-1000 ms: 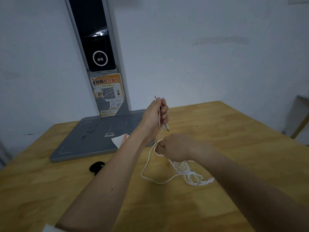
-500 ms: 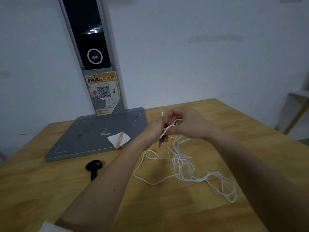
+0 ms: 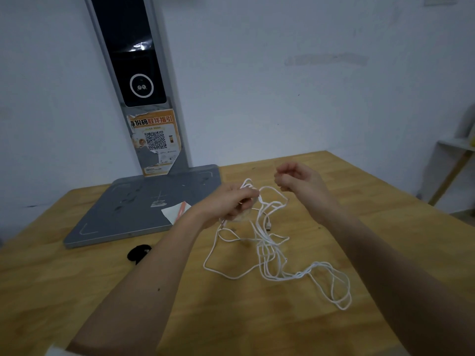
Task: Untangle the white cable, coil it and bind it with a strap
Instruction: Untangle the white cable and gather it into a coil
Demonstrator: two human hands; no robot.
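The white cable (image 3: 270, 253) lies in a loose tangle on the wooden table (image 3: 359, 227), with long loops trailing toward the near right. Its USB plug (image 3: 268, 226) hangs just under my hands. My left hand (image 3: 236, 201) grips a bunch of strands, held slightly above the table. My right hand (image 3: 295, 181) is raised beside it on the right with its fingers curled; I see no strand inside them, though a loop passes just below the fingertips. The black strap (image 3: 137, 254) lies on the table to the left, partly behind my left forearm.
A grey scanner stand (image 3: 144, 214) with a tall post and a QR sticker stands at the back left against the wall. A white and orange card (image 3: 176, 211) rests on its base. A shelf (image 3: 460, 147) is at the far right.
My right hand has let go of the strands at my left hand and moved away to the right. The cable has spread wider over the table. My left hand still holds the bunch.
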